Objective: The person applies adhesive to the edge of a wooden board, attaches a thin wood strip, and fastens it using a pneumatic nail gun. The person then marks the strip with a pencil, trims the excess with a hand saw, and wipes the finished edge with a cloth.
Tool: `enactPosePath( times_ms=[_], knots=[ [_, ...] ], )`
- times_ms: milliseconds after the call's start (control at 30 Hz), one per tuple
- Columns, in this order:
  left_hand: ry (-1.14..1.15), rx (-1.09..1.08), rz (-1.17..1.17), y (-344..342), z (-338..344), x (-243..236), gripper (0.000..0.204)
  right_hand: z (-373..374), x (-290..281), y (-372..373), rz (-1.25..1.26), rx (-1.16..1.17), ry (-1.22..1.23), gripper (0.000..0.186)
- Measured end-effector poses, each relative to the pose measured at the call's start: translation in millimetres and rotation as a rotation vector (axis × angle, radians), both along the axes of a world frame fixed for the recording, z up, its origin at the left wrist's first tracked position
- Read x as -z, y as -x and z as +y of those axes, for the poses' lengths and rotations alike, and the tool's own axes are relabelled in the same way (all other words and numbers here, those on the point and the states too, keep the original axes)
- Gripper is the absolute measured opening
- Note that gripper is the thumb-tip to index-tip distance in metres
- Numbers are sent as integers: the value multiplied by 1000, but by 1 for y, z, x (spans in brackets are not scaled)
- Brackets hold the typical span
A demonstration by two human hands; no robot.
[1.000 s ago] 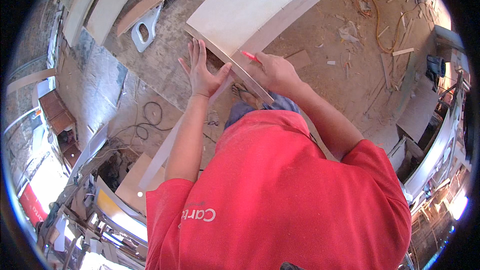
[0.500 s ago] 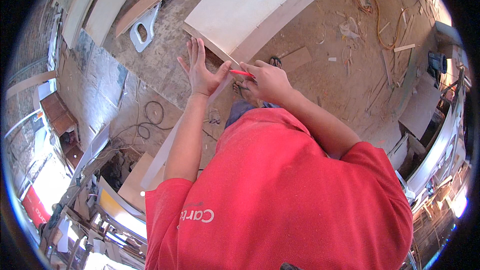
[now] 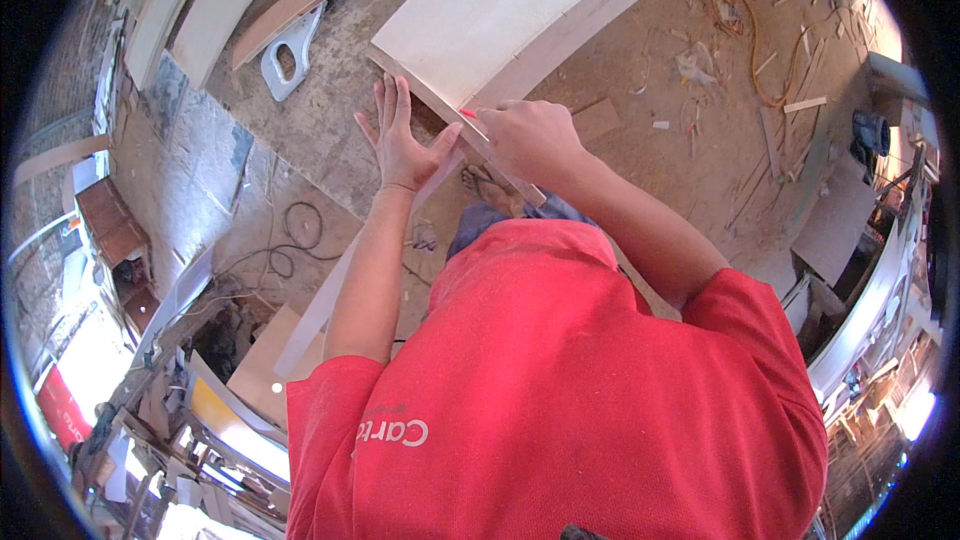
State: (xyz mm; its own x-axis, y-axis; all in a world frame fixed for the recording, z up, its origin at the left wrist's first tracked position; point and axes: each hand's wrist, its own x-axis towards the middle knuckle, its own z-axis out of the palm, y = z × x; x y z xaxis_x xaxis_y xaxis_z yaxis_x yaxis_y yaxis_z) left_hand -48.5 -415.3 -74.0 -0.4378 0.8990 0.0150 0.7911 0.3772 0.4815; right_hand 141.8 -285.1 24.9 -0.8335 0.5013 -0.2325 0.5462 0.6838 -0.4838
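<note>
A long pale board structure (image 3: pixel 500 15) with a lower side face stretches away from me. Along its near end lies a narrow wooden strip (image 3: pixel 425 95), which runs on past the near corner toward my body. My left hand (image 3: pixel 402 140) is spread with its fingers apart, pressed against the strip's near side. In my right hand (image 3: pixel 535 143) is a slim red pencil (image 3: pixel 467 113), mostly hidden by the fingers. Its red end shows at the corner where strip and board meet.
A handsaw (image 3: pixel 287 58) rests against a wooden piece (image 3: pixel 280 20) on the floor at left. Long pale boards (image 3: pixel 215 10) lie at far left. An orange hose (image 3: pixel 757 60) and wood scraps litter the right. A dark cable (image 3: pixel 300 230) coils at left.
My right hand has moved slightly up and forward with the pencil, from beside the strip to the board's corner. The strip's near end now shows below it. My left hand has stayed in place.
</note>
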Motion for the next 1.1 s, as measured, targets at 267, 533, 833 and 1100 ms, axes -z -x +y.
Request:
enactPosePath(
  times_ms=[267, 533, 833, 1100],
  knots=[
    [3, -9, -15, -4, 1, -8, 120, 5, -15, 18, -154, -110, -26, 20],
    [-19, -12, 6, -3, -5, -8, 122, -26, 1, -54, -124, 87, -27, 24],
    [1, -5, -38, 4, 0, -13, 125, -70, 40, -34, 94, 338, 33, 40],
    [-138, -291, -92, 21, -18, -51, 107, 20, 13, -50, 353, 621, -122, 25]
  ],
)
